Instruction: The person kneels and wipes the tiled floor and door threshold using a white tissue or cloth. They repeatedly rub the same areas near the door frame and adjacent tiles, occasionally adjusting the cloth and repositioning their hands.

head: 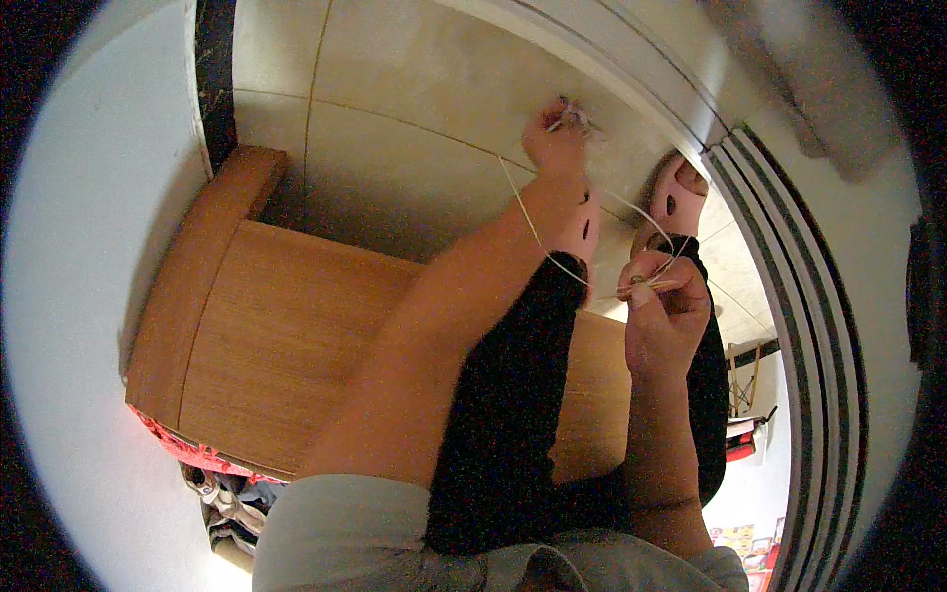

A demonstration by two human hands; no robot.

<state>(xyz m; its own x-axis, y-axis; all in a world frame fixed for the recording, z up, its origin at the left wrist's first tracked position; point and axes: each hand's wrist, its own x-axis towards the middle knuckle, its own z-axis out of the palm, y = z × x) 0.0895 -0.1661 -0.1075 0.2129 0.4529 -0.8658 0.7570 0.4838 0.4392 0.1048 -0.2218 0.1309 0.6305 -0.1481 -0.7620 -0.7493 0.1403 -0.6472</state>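
Note:
My left hand [556,140] is stretched far forward over the tiled floor, its fingers closed around a small bunch of whitish pieces [575,118], blurred and too small to identify. Nearer to me, my right hand [662,314] pinches thin pale string [527,214] between thumb and fingers, with a small round object [637,280] at the fingertips. From the right hand the string loops out to the left and upward, and another strand curves up beside it. Short ends stick out past the right fingers. Whether the string reaches the left hand cannot be told.
Below me are my legs in black trousers and pink shoes [679,196]. A wooden bench or cabinet [311,333] lies at left, beside a pale wall [89,259]. Sliding-door tracks [799,296] curve along the right. Shoes [229,510] show at lower left, near red fabric [177,444].

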